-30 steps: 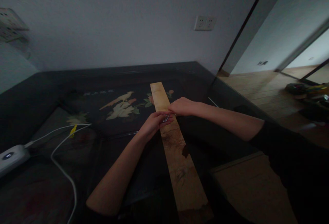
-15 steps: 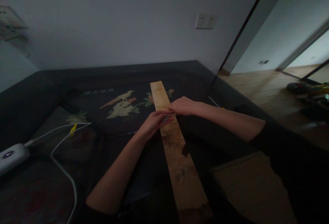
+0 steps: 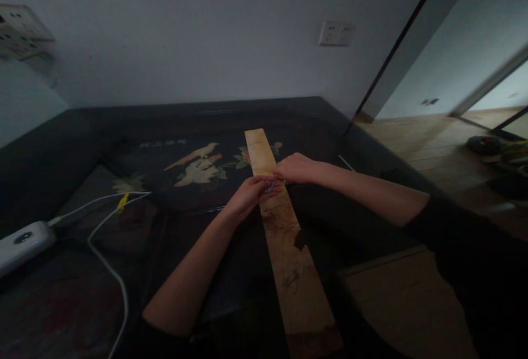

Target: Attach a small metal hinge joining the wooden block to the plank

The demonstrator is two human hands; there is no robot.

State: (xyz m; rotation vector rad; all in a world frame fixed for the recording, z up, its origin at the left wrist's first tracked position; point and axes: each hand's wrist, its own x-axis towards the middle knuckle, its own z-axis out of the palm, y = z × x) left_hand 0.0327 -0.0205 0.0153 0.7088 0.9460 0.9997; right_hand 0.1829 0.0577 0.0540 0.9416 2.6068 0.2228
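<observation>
A long wooden plank [image 3: 293,271] with dark stains lies lengthwise on the dark table, running away from me. Over its far half, my left hand [image 3: 256,191] is closed, palm turned up, on several thin silvery screws or nails [image 3: 270,187]; which of the two I cannot tell. Touching the plank's right edge, my right hand [image 3: 295,169] is closed, its fingertips meeting those of the left. A tiny bright spot shows under the right fingers, but what they pinch is hidden.
The dark table [image 3: 231,122] bears a bird-and-flower picture. On the left lie a white power strip [image 3: 25,243] and a white cable [image 3: 108,267] with a yellow tag [image 3: 122,203]. A thin light rod [image 3: 346,163] lies beyond my right forearm. Wall sockets [image 3: 337,33] are behind.
The whole view has shifted slightly, so things appear a little further right. Both hands keep nearly the same place on the plank, and the left still holds the small metal pieces.
</observation>
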